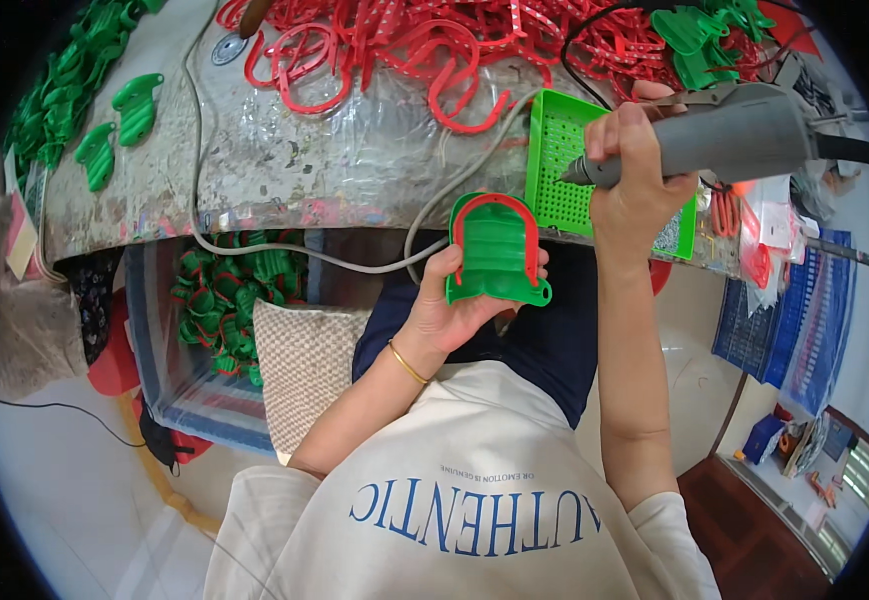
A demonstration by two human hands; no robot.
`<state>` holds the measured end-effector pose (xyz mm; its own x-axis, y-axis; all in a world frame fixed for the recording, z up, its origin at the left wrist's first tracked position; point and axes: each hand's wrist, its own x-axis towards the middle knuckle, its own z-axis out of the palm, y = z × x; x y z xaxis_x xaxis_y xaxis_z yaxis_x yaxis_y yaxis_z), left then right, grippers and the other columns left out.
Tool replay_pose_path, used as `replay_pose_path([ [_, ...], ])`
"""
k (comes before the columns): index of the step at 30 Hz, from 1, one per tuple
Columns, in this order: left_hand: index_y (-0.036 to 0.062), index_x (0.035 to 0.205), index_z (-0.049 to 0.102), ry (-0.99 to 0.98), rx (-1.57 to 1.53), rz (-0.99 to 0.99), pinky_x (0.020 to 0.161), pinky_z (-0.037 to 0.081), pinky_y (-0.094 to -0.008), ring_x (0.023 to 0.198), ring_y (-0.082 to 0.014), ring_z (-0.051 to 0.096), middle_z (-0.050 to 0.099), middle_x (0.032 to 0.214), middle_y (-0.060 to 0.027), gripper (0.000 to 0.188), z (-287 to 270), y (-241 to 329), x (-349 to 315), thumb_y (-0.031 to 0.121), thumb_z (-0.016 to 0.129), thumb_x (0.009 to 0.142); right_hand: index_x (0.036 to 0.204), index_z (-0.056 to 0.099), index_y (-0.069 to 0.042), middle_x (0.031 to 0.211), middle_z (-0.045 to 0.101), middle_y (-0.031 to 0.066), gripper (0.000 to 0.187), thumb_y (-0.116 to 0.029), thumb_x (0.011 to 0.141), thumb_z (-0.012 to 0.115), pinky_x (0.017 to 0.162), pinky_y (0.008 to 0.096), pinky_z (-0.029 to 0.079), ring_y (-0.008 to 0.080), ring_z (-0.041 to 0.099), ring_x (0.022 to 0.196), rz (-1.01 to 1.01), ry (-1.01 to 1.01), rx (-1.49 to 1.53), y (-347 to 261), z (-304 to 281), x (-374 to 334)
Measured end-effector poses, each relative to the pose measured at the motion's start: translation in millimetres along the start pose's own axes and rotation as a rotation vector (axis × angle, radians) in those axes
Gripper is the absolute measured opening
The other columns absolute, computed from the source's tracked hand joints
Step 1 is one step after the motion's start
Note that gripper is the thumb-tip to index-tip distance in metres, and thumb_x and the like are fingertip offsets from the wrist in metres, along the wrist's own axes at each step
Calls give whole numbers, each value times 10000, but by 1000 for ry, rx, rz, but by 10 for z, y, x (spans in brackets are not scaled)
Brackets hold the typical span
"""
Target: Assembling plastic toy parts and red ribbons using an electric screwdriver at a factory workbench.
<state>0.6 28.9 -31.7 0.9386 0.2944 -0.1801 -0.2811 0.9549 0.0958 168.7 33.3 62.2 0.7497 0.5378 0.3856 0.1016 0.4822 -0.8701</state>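
Observation:
My left hand (433,325) holds a green ribbed plastic plate (496,245) over my lap. A red U-shaped strap (532,235) arches along the plate's edge. In my right hand (637,190) is a grey electric screwdriver (740,138), gripped near its front and lying almost level. Its tapered tip points left, above a bright green perforated tray (538,150) at the table's front edge. Small metallic pieces, too small to make out, lie in the tray's near right corner. Tool and plate are apart.
Red dotted straps (435,45) are heaped along the table's back. Green plastic parts (75,85) pile up at the left. A grey cable (285,262) droops over the front edge. Below stands a blue-framed bin (145,330) of green-and-red pieces.

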Motion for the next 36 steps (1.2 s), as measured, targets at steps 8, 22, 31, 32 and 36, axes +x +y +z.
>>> replay_pose_path([
  [8,2,1356,378,16,2,-15,993,434,-441,1156,-328,534,501,1275,-255,780,151,-26,-73,477,632,792,1087,498,54,677,484,37,267,-14,844,585,516,265,400,100,444,547,89,-110,-5,-253,328,-211],
  [22,8,1368,351,51,51,-8,991,436,-456,1180,-336,520,505,1272,-250,787,225,-17,-121,463,637,794,1086,479,59,690,499,37,262,2,849,577,516,271,402,97,456,552,90,-110,-22,-168,284,-273],
  [31,45,1388,339,35,75,-27,965,460,-460,1140,-347,548,519,1258,-235,776,290,35,-164,448,637,795,1060,474,47,655,472,41,231,-18,856,562,519,276,386,111,436,535,74,-114,13,-264,302,-306],
  [32,45,1388,339,34,75,-27,965,460,-460,1140,-347,548,519,1258,-235,776,305,36,-163,448,637,795,1059,475,42,649,468,42,237,-23,851,568,518,276,381,113,433,530,65,-125,24,-258,289,-315],
  [36,3,1358,372,-11,55,-35,967,455,-457,1133,-352,551,528,1241,-246,741,286,31,-104,456,602,818,1065,477,31,632,451,43,250,-27,838,564,513,279,365,122,421,509,86,-181,69,-264,228,-256],
])
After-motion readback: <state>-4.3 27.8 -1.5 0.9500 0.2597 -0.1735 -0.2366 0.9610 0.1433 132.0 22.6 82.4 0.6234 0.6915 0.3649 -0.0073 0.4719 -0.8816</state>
